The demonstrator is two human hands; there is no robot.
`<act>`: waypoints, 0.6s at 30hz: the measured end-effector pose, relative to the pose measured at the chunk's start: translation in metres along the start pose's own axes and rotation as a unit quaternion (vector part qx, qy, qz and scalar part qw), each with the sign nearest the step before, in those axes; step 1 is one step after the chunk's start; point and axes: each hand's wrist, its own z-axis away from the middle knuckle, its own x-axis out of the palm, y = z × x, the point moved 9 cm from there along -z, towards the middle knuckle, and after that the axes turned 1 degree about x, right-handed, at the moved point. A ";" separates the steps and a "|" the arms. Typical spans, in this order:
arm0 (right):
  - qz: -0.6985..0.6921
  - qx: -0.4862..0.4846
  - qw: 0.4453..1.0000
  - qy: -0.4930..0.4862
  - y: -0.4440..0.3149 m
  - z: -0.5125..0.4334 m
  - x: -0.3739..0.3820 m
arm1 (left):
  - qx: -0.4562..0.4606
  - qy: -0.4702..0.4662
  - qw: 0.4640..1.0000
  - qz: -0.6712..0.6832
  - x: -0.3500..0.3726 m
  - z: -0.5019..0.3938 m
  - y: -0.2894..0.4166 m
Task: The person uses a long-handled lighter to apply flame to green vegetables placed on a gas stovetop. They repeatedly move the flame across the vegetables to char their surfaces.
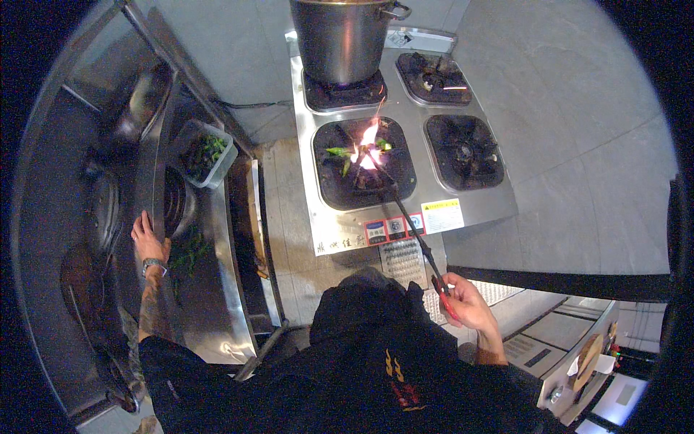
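My right hand holds the red handle of a long, dark, tong-like tool. Its far end reaches into the front left burner of a steel gas stove. A bright flame rises there. Green peppers lie on that burner around the fire, partly hidden by glare; whether the tool's tip pinches one cannot be made out. My left hand, with a watch on its wrist, rests over the edge of a raised steel shelf and holds no object. Green herbs lie beside it on the counter.
A large stockpot stands on the back left burner. Two more burners are on the stove's right. A clear plastic tub of greens sits on the left steel counter. Behind at right, a wooden board rests on equipment.
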 end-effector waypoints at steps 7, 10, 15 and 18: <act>0.033 0.011 0.999 -0.019 -0.009 0.027 0.008 | -0.003 -0.012 1.000 0.004 0.004 0.000 -0.004; -0.032 0.009 0.998 -0.057 -0.012 0.032 0.014 | 0.003 -0.006 1.000 -0.004 0.004 0.001 -0.004; -0.078 0.008 0.995 -0.069 -0.012 0.029 0.016 | -0.024 -0.038 0.999 -0.001 0.008 -0.002 -0.006; -0.146 -0.035 0.982 -0.112 -0.021 0.025 0.022 | -0.027 -0.032 0.999 -0.007 0.004 -0.001 -0.004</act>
